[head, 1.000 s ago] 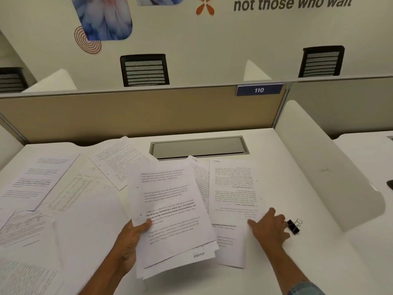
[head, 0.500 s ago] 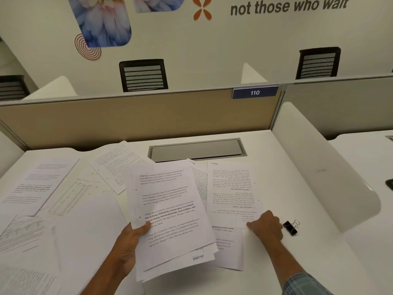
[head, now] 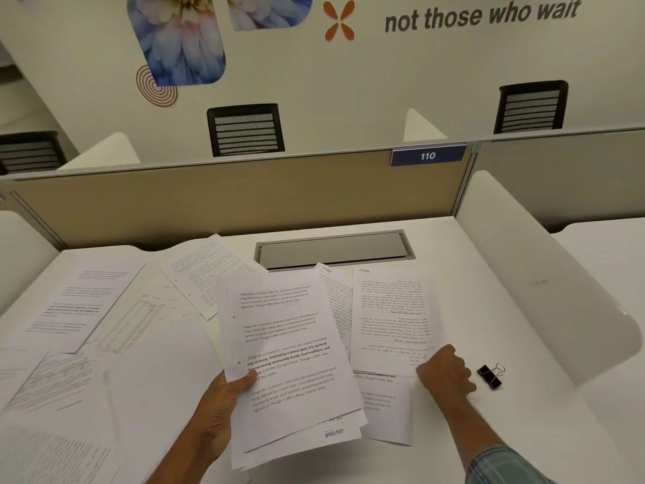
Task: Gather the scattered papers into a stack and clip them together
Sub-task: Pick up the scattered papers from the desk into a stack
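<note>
My left hand [head: 220, 410] grips a small stack of printed papers [head: 286, 358] by its left edge, thumb on top, and holds it tilted above the white desk [head: 488, 431]. My right hand [head: 445, 372] has its fingers curled on the lower right corner of a printed sheet [head: 391, 316] lying flat on the desk; the fingertips are hidden. A black binder clip [head: 490, 375] lies on the desk just right of that hand, untouched. More sheets lie partly under the held stack [head: 387, 410].
Several loose sheets [head: 76, 309] cover the left half of the desk, overlapping one another. A grey cable hatch [head: 331, 248] sits at the back. A tan partition [head: 227, 200] closes the far side and a white rounded divider [head: 544, 291] the right.
My right hand has drawn slightly back toward me and its fingers have curled on the sheet's corner. The held stack in my left hand has barely moved.
</note>
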The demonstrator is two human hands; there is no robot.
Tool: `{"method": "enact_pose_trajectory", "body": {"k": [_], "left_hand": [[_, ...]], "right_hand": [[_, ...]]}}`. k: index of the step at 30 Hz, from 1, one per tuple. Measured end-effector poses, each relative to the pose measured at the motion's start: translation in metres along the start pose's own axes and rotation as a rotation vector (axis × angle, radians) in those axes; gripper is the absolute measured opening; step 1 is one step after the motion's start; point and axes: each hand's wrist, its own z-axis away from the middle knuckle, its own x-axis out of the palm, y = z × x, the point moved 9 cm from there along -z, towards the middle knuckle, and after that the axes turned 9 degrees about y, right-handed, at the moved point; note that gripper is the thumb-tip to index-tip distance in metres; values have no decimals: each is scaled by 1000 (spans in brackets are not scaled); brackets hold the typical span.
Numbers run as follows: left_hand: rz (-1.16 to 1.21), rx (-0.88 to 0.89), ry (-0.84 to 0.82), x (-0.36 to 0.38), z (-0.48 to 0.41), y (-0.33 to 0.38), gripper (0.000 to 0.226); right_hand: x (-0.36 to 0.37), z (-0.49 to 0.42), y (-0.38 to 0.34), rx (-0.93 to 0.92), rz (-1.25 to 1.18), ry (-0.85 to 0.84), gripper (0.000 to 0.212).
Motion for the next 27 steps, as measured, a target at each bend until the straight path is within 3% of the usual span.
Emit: {"method": "enact_pose_trajectory", "body": {"k": [6,10,12,16,20,24,27], "left_hand": [[-19,-3,21,-6,-1,1,32],[-18,-2,15,-8,-2,2,26],[-28,1,18,-8,-4,2,26],[-61,17,39,-16,-9,3,32],[-83,36,100,-36,-17,6,37],[-74,52,146,-59,-22,13,37],[-76,55,162,-70,-23,20,39]], "right_hand": [[5,3,11,-15,-241,84,48],[-3,10,17,-2,-489,112,12],[-9,9,21,40,-631,122,4],[-18,3,25,111,-929,57,15],[-43,4,22,182,-1189,-18,12],[-70,0,16,185,-1277,-74,18],[-106,-3,4,54,-1251,-75,20]]}}
